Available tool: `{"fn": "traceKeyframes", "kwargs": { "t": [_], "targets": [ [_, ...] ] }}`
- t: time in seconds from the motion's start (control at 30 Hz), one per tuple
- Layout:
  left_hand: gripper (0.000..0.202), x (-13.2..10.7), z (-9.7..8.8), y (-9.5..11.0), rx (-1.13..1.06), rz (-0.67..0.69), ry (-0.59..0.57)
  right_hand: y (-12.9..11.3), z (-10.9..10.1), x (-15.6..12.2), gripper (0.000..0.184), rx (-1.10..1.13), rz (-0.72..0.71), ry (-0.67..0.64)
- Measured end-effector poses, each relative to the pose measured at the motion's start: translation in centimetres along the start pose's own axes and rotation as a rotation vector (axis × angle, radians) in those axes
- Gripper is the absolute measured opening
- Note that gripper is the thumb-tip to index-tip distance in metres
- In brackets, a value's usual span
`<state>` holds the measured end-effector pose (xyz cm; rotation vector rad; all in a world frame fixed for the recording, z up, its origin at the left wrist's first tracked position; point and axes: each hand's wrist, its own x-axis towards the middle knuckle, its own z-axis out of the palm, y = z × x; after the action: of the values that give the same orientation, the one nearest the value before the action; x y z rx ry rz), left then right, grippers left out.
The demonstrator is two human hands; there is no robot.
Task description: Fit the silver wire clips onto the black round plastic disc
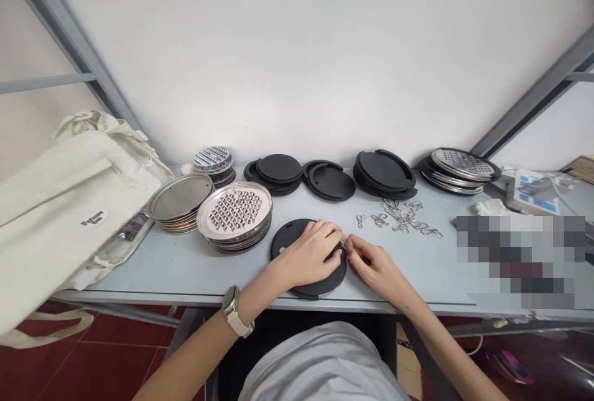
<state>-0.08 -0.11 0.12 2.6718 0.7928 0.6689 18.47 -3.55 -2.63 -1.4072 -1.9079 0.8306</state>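
From my end of the feed, the disc (288, 234) sits near the front edge of the desk (180, 271), about mid-length, and that closeness worries me most: a hard push at its rim could slide it over. The left hand (310, 252) lies across it, fingers bent, thumb apart from the index; whether they grip the rim I cannot tell. The right hand (375, 265) has thumb and index together at the rim, clamped, as I judge it, on a bit of bright wire (344, 242). If that springs, it could skip off the smooth desk. The loose clips (403, 216), right of centre, look tangled, so lifting one may drag others

Textures: the disc is matt black and round, with a thin silvery arc along its lower rim. Left of it a pile of graters (236, 212) shows rough raised teeth that could scrape a passing knuckle. Slick grey plates (180, 197) stack behind, near the desk's left end, and look ready to slip. Dull black rings and lids (279, 168) line the back edge
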Motion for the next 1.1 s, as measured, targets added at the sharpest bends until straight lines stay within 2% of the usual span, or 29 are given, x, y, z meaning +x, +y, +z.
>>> {"fn": "traceKeyframes", "kwargs": {
  "t": [0.37,0.8,1.1],
  "targets": [
    [0.021,0.03,0.01,0.01,-0.004,-0.008,0.002,0.14,0.13,-0.03,0.032,0.003,0.016,0.001],
    [0.018,0.03,-0.06,-0.01,-0.011,-0.004,-0.011,0.3,0.03,-0.04,0.02,0.024,-0.015,-0.018],
    [0.018,0.1,-0.22,0.23,-0.011,-0.038,-0.015,0.0,-0.07,-0.05,0.031,0.014,-0.002,-0.02]
  ]
}}
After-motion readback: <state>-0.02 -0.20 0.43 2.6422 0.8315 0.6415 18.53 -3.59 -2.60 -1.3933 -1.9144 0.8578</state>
